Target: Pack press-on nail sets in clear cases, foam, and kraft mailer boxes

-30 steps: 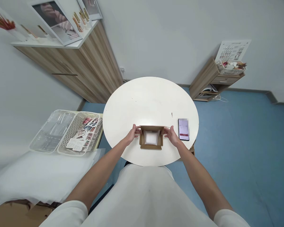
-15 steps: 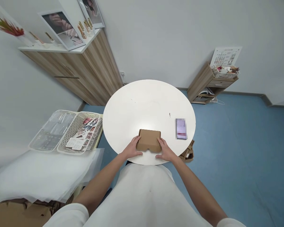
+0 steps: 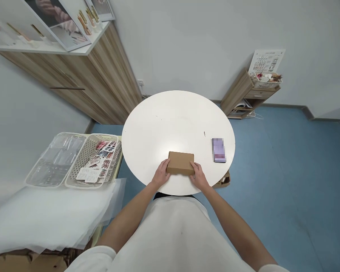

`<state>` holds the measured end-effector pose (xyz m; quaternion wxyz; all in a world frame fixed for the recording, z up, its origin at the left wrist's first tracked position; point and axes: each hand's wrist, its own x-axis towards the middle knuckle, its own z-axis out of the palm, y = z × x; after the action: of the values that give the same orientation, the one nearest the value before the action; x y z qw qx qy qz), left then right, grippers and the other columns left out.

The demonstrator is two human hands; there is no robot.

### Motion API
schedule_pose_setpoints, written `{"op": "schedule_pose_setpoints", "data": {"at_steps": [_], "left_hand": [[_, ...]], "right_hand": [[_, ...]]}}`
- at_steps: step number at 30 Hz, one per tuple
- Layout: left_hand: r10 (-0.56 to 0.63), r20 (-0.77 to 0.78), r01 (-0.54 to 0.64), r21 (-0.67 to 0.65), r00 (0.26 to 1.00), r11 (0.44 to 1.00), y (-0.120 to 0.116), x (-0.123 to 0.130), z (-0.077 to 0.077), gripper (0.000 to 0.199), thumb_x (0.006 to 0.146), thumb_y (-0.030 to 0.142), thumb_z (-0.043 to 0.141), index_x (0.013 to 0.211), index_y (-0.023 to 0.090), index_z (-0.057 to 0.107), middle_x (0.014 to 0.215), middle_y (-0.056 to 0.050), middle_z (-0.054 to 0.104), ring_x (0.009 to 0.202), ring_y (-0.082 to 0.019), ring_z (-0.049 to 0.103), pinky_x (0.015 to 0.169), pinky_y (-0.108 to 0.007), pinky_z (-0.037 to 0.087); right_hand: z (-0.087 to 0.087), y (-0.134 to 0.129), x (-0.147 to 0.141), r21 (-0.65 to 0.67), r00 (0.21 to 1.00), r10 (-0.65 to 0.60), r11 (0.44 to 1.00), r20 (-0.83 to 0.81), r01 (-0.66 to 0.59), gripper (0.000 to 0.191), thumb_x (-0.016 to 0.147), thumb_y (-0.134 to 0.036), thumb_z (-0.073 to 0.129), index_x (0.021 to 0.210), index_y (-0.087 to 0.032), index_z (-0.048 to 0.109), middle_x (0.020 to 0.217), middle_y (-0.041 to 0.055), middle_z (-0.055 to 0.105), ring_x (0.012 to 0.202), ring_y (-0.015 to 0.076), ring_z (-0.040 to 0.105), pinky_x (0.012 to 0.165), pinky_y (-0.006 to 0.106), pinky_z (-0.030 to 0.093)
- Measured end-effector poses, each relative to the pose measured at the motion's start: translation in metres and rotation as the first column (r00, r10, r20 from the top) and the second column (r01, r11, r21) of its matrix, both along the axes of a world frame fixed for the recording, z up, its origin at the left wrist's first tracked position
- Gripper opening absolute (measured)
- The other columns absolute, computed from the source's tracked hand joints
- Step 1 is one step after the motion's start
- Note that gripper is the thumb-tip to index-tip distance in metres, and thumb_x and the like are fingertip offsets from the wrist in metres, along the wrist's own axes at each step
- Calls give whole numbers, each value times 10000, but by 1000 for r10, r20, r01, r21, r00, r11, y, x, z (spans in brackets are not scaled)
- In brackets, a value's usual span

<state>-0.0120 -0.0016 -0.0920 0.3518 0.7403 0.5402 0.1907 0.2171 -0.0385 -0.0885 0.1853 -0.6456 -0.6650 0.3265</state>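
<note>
A small brown cardboard box [image 3: 181, 162] lies with its lid down near the front edge of the round white table [image 3: 175, 117]. My left hand [image 3: 161, 174] grips its left side, fingers along the edge and thumb at the front corner. On the opposite side, my right hand [image 3: 198, 176] holds the right edge in the same way. To the right of the box is a blurred purple rectangular item [image 3: 218, 150], perhaps a phone. A tiny dark mark [image 3: 204, 133] shows on the tabletop above it.
Left of the table are a basket of printed cards [image 3: 96, 162], a basket of clear plastic packs [image 3: 56, 158] and white sheets [image 3: 53, 211]. A wooden cabinet [image 3: 113, 71] stands at back left, a small shelf [image 3: 243, 94] at back right. Cardboard [image 3: 224, 180] sits below the table's right edge.
The box's front flap has come down flush, and my thumbs have moved up against its front corners. The camera view has shifted slightly.
</note>
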Motion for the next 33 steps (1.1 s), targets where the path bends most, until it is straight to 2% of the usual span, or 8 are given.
{"op": "schedule_pose_setpoints", "data": {"at_steps": [8, 12, 15, 18, 22, 26, 29, 33], "left_hand": [[-14, 72, 15, -21, 997, 1000, 10, -23, 37, 497, 686, 186, 496, 1179, 218, 443, 1060, -72, 523, 914, -201, 529, 805, -337, 440], [-15, -25, 11, -124, 1000, 992, 27, -29, 51, 331, 730, 261, 470, 1051, 226, 540, 966, -57, 577, 902, -225, 538, 770, -335, 428], [-15, -65, 3, -172, 998, 985, 39, -29, 53, 290, 753, 316, 444, 998, 217, 564, 945, -64, 572, 872, -225, 544, 755, -334, 424], [22, -44, -28, -122, 999, 992, 45, -27, 47, 305, 772, 352, 428, 1007, 204, 554, 997, -75, 539, 906, -215, 527, 789, -331, 414], [21, -34, -23, -75, 999, 997, 47, -24, 41, 299, 799, 374, 399, 990, 200, 550, 943, -61, 556, 906, -205, 515, 795, -327, 405], [13, -58, -18, -78, 998, 997, 50, -21, 43, 274, 801, 365, 402, 953, 194, 552, 898, -50, 563, 870, -191, 519, 755, -300, 408], [33, -99, -42, -82, 995, 996, 51, -20, 48, 252, 795, 366, 414, 907, 190, 557, 868, -51, 563, 841, -187, 519, 716, -285, 410], [48, -120, -59, -95, 992, 994, 51, -19, 50, 241, 794, 365, 419, 889, 195, 561, 853, -49, 567, 825, -187, 521, 690, -282, 414]], "right_hand": [[49, 10, -11, -133, 999, 3, 991, -32, -7, 535, 698, -198, 555, 1209, -224, 400, 1071, 78, 514, 989, 206, 488, 824, 348, 410], [70, 30, -13, -353, 995, -7, 935, -99, -29, 336, 722, -299, 545, 1051, -234, 523, 982, 51, 577, 829, 175, 542, 690, 291, 428], [76, 45, -15, -458, 987, -35, 888, -155, -40, 225, 753, -321, 487, 940, -217, 559, 802, 25, 592, 662, 136, 531, 583, 248, 404], [78, 53, -17, -449, 983, -81, 894, -168, -3, 230, 775, -357, 442, 906, -204, 551, 682, -2, 555, 571, 113, 490, 544, 232, 381], [84, 53, -16, -352, 983, -76, 936, -165, 13, 319, 788, -446, 401, 918, -192, 544, 747, 19, 555, 605, 119, 490, 556, 235, 380], [93, 56, -11, -200, 996, 31, 979, -83, -47, 333, 804, -431, 350, 659, -186, 522, 658, 1, 507, 602, 122, 451, 557, 235, 347], [98, 61, -8, -231, 997, 40, 971, -62, -54, 339, 807, -400, 330, 583, -189, 472, 613, -15, 483, 574, 114, 432, 536, 228, 326], [99, 69, -4, -290, 992, 57, 953, -109, -86, 313, 800, -371, 346, 610, -191, 518, 699, -6, 557, 602, 115, 488, 543, 223, 356]]}}
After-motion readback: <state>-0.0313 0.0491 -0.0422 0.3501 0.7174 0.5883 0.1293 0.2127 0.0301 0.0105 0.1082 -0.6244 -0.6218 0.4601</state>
